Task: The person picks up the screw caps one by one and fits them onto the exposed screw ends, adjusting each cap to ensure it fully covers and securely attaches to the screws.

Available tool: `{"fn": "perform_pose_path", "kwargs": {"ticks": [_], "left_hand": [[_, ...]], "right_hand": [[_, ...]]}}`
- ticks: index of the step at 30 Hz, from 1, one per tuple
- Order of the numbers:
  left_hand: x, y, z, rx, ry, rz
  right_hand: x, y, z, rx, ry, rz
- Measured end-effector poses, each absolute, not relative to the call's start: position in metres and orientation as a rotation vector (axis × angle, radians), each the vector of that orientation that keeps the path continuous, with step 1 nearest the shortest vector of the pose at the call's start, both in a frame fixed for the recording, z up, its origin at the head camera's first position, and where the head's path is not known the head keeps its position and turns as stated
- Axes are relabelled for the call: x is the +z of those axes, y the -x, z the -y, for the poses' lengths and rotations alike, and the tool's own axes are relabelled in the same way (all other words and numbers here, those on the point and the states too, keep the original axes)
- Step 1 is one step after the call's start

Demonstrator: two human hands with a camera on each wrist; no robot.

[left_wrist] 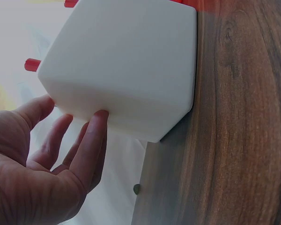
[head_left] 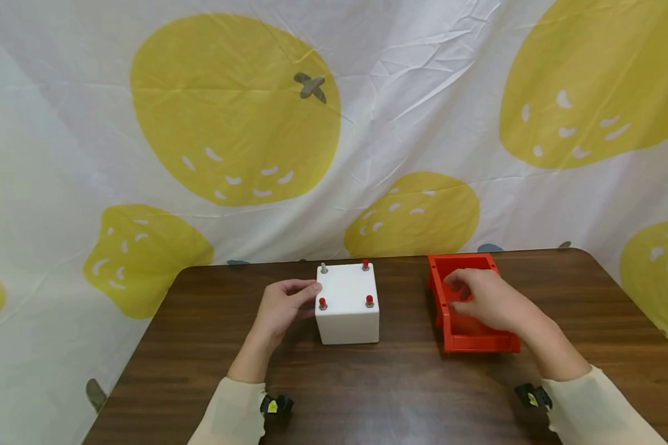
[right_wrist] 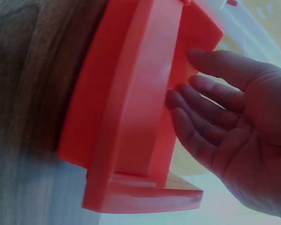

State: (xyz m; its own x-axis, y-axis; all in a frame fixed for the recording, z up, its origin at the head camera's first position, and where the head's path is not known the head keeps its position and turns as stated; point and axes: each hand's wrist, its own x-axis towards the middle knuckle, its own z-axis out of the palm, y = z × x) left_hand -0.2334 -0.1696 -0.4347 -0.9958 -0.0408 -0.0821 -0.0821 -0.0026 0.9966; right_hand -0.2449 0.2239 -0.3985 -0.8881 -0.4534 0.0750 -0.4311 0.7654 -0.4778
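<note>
A white box stands on the table, with a threaded post near each corner of its top. Red caps sit on three posts, such as the near right cap; the far left post is bare metal. My left hand rests against the box's left side, its thumb at the top edge and its fingertips on the side face in the left wrist view. Over the red bin my right hand hovers with loosely bent fingers. Nothing shows between them in the right wrist view. The hand hides part of the bin's inside.
The dark wooden table carries the box left of the bin. Behind its far edge hangs a white cloth with yellow fruit prints. A black strap sits at the left wrist and another strap at the right.
</note>
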Motion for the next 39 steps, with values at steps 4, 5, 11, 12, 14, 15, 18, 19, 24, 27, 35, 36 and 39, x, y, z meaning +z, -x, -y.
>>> {"fn": "perform_pose_path", "kwargs": {"ticks": [4,5,11,12,14,15,18,19,24,27,35,36,39], "left_hand": [[-0.436,0.234,0.170,2.185,0.144,-2.218],[-0.436,0.235,0.170,2.184,0.145,-2.220],[-0.436,0.235,0.171,2.176,0.147,-2.218],[-0.436,0.235,0.171,2.172,0.149,-2.220],[-0.436,0.235,0.171,2.169,0.149,-2.222],[-0.436,0.235,0.171,2.170,0.151,-2.221],[-0.436,0.235,0.171,2.168,0.148,-2.232],[-0.436,0.235,0.171,2.168,0.145,-2.233],[-0.436,0.234,0.170,2.176,0.147,-2.217],[-0.435,0.234,0.170,2.180,0.150,-2.215],[-0.435,0.235,0.170,2.156,0.150,-2.247],[-0.435,0.235,0.170,2.155,0.149,-2.248],[-0.436,0.235,0.170,2.157,0.146,-2.248]], "right_hand": [[-0.405,0.248,-0.225,-0.709,0.718,-2.841],[-0.406,0.249,-0.225,-0.695,0.712,-2.820],[-0.415,0.253,-0.225,-0.631,0.713,-2.731],[-0.417,0.254,-0.225,-0.620,0.718,-2.725],[-0.421,0.256,-0.224,-0.597,0.728,-2.722],[-0.422,0.257,-0.224,-0.587,0.734,-2.724],[-0.425,0.258,-0.223,-0.566,0.741,-2.728],[-0.426,0.259,-0.223,-0.567,0.736,-2.723],[-0.429,0.259,-0.222,-0.566,0.695,-2.694],[-0.431,0.259,-0.221,-0.557,0.700,-2.701],[-0.433,0.263,-0.220,-0.537,0.691,-2.745],[-0.433,0.264,-0.220,-0.528,0.686,-2.757],[-0.432,0.267,-0.218,-0.492,0.692,-2.786]]}}
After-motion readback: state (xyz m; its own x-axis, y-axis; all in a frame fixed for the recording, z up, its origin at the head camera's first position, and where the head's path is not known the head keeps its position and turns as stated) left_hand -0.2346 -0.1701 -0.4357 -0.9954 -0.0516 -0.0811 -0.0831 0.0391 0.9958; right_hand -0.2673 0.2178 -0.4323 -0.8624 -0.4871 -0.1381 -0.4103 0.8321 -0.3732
